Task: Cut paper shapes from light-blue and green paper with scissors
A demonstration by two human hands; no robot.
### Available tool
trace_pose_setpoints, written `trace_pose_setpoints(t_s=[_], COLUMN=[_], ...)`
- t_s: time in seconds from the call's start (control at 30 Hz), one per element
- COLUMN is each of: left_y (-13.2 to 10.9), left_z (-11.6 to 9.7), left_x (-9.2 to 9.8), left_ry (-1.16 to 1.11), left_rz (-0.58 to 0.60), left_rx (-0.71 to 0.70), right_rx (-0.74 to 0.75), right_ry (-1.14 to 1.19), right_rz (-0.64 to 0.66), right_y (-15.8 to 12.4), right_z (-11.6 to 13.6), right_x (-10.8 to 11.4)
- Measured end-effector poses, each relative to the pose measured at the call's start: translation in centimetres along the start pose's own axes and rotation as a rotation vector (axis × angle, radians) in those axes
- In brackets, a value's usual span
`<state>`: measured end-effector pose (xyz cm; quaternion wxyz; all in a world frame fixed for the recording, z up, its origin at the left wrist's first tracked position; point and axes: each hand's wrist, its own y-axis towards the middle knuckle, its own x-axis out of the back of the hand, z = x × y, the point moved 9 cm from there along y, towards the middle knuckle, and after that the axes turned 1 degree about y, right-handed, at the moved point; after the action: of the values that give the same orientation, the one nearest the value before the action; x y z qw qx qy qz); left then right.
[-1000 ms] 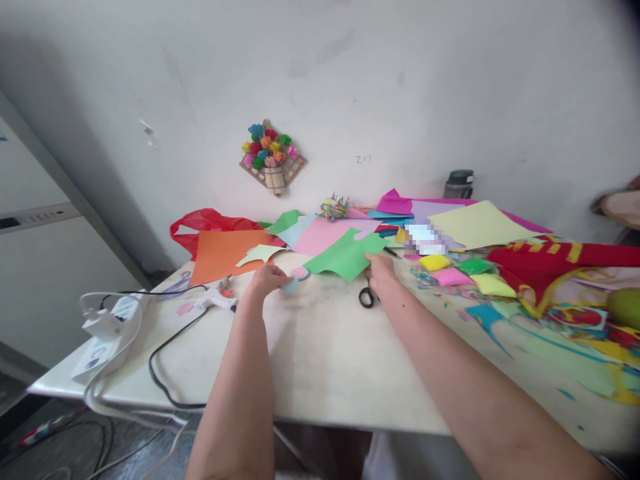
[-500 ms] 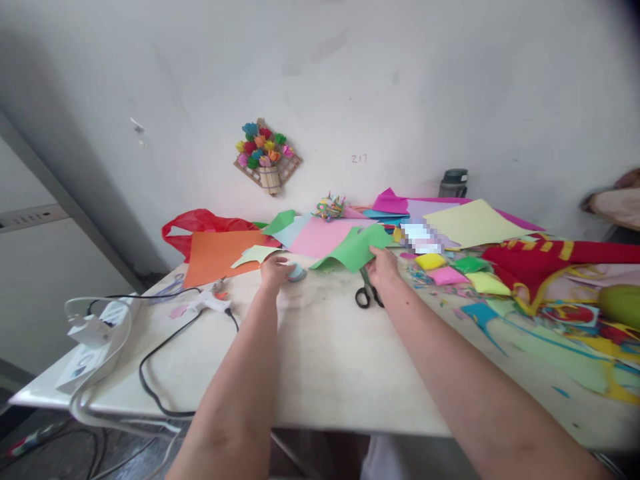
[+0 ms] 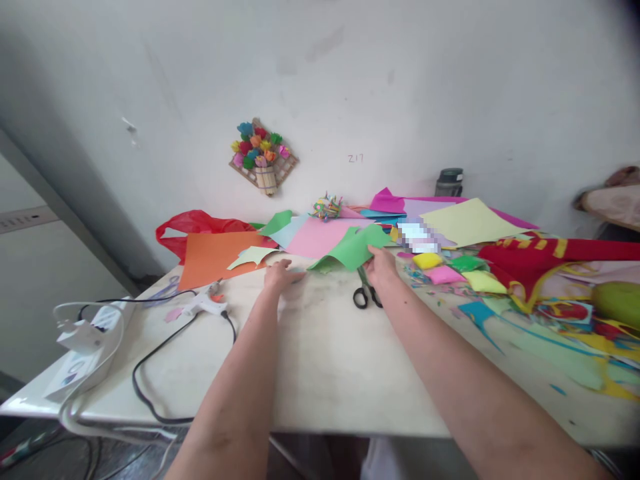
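Note:
My right hand (image 3: 383, 265) is closed on the near right edge of a green craft sheet (image 3: 350, 250), which curls up off the table. Black-handled scissors (image 3: 361, 298) show just below that hand, partly hidden by it; whether they are held or lie on the table I cannot tell. My left hand (image 3: 279, 275) is low over the table, left of the green sheet, its fingers smeared by motion. A small bluish flat piece (image 3: 297, 275) shows at its fingertips, blurred and mostly covered. Just behind that hand lies a pale green cut scrap (image 3: 251, 257) over an orange sheet (image 3: 213, 257).
A white glue gun (image 3: 206, 301) with a black cord lies left, near a power strip (image 3: 85, 363). Pink (image 3: 323, 233) and pale yellow (image 3: 473, 223) sheets lie behind. Coloured packets (image 3: 445, 275), a red cloth piece (image 3: 525, 263) and scraps spread right. A dark bottle (image 3: 450, 183) stands by the wall.
The pale blue round piece by my left hand showed clearly before; now only a blurred sliver is visible. My right hand keeps the green sheet. The whole view has shifted slightly.

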<state>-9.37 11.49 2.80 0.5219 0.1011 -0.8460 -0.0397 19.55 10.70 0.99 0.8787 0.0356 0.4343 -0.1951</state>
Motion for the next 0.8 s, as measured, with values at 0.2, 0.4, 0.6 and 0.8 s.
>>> trace_pose_setpoints(t_s=[0.2, 0.4, 0.6, 0.8], left_y=[-0.9, -1.4, -1.3, -1.4], left_z=[-1.7, -2.7, -2.6, -2.1], left_x=[-0.3, -0.7, -0.8, -0.3], left_ry=[0.223, 0.28, 0.291, 0.314], left_rz=[-0.036, -0.045, -0.048, -0.071], left_rx=[-0.102, -0.171, -0.196, -0.205], right_rx=[0.006, 0.009, -0.011, -0.018], right_ry=[-0.038, -0.05, -0.048, -0.021], right_rz=[0.002, 0.006, -0.018, -0.017], right_y=[0.0, 0.2, 0.1, -0.1], right_z=[0.1, 0.1, -0.1, -0.1], right_x=[-0.1, 0.1, 0.3, 0.2])
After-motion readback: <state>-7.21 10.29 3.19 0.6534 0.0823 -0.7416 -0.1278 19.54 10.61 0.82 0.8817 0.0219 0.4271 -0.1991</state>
